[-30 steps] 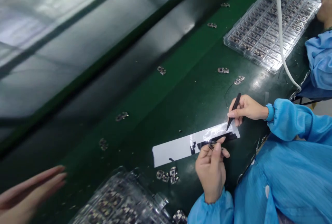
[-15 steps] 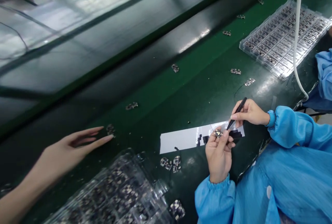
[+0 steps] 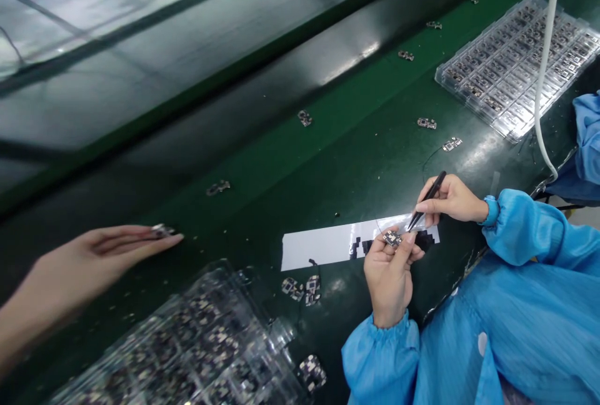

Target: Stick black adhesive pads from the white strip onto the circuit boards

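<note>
My bare left hand reaches in from the left edge. Between its thumb and fingertips, closed in a pinch, is a small circuit board, partly covered by the fingers. Below the hand lies a clear plastic tray filled with many boards, blurred and cut off by the bottom edge. Another circuit board rests on the green bench to the right of my hand. My right hand is out of view.
A co-worker in blue sleeves holds a circuit board and black tweezers over a white strip with black pieces. Loose boards lie nearby. Farther right are a second filled tray and a white cable.
My left hand's thumb and fingers, apart around the circuit board before, are now closed on it. Hand and board have shifted left in view. The camera view has moved slightly.
</note>
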A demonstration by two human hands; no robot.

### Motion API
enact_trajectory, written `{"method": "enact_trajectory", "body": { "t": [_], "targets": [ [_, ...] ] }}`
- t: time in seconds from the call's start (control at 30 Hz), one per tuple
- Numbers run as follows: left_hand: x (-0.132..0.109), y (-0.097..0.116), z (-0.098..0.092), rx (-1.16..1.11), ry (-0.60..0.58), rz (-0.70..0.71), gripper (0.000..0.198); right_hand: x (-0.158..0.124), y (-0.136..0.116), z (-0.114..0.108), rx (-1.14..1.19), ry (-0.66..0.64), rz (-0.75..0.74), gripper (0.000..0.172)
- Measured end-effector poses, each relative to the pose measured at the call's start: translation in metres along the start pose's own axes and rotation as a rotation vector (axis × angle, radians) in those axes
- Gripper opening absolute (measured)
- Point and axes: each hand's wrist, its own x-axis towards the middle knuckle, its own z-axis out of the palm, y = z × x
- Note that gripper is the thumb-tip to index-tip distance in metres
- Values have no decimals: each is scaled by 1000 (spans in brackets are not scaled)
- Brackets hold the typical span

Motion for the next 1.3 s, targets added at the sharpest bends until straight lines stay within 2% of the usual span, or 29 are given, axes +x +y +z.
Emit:
{"method": "enact_trajectory", "body": {
  "t": [0.2,0.33,0.47,0.8,1.3],
  "targets": [
    [-3,1,4,-91,10,-15,47,-1,0,1,3,-16,17,38],
    [-3,2,4,-67,4,-24,47,-1,1,1,4,34,-3,38],
    [-4,3,1,-36,-73,-87,40,1,1,2,10,94,-20,38],
    [-3,1,-2,-5,-87,-126,34,6,4,14,0,74,26,42],
    [-3,0,0,-16,-84,-117,35,3,4,18,-38,59,-9,38]
  ]
}}
